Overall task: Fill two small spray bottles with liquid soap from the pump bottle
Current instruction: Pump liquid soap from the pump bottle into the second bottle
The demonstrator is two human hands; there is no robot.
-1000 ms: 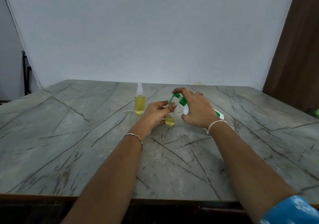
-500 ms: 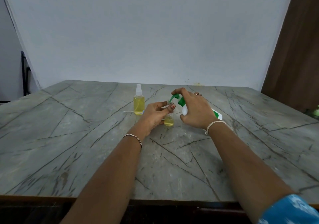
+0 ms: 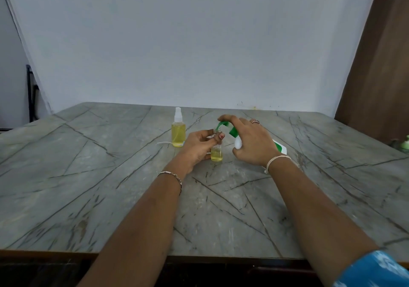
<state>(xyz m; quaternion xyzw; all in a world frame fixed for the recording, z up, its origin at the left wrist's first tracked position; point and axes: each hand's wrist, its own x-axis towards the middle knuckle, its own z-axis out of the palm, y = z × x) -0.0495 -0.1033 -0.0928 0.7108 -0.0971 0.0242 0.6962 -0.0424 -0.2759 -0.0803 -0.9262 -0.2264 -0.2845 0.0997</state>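
A small clear spray bottle (image 3: 216,154) without its cap stands on the marble table (image 3: 110,176), roughly half full of yellow liquid. My left hand (image 3: 199,146) grips it near the neck. My right hand (image 3: 252,141) holds the white pump bottle (image 3: 238,141) tilted to the left, with a finger on the green pump head (image 3: 223,124), whose nozzle sits over the small bottle's mouth. A second spray bottle (image 3: 178,129), capped in white and nearly full of yellow liquid, stands just left of my left hand.
A thin white tube (image 3: 164,143), apparently a loose sprayer stem, lies on the table left of the capped bottle. A green-and-white object (image 3: 404,145) sits at the table's far right edge. A brown door stands to the right, a white wall behind.
Both hands and bottles keep the same pose. The view shifted only slightly.
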